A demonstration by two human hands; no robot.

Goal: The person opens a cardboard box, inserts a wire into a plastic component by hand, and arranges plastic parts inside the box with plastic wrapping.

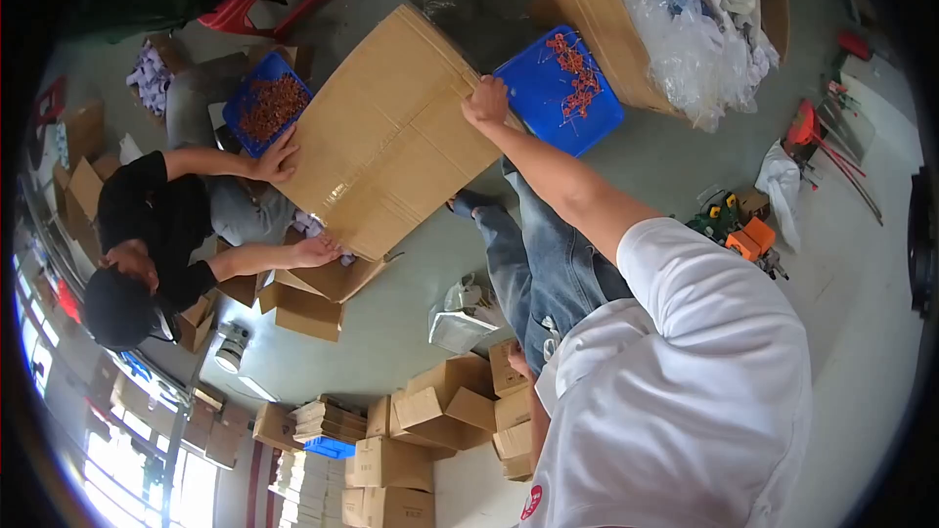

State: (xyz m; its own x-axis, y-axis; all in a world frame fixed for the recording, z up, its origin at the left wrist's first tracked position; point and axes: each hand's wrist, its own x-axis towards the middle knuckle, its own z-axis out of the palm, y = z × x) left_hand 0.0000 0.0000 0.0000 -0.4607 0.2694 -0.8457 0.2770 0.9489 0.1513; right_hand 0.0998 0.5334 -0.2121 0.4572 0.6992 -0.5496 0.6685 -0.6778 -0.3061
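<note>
A large brown cardboard box, with a strip of clear tape along its face, slants across the middle. My right hand is closed on its right edge, my arm stretched out. My left hand hangs low beside my leg, near some stacked cartons; its fingers are mostly hidden. Across from me a person in black has one hand on the box's left side and another hand at its lower corner. Just past my right hand lies a blue tray with red pieces in it.
Another blue tray of reddish-brown pieces sits beyond the co-worker's arm. A carton topped with clear plastic bags stands at the far right. Stacked cartons fill the lower middle. Orange tools lie right of my arm, and a red stool stands upper left.
</note>
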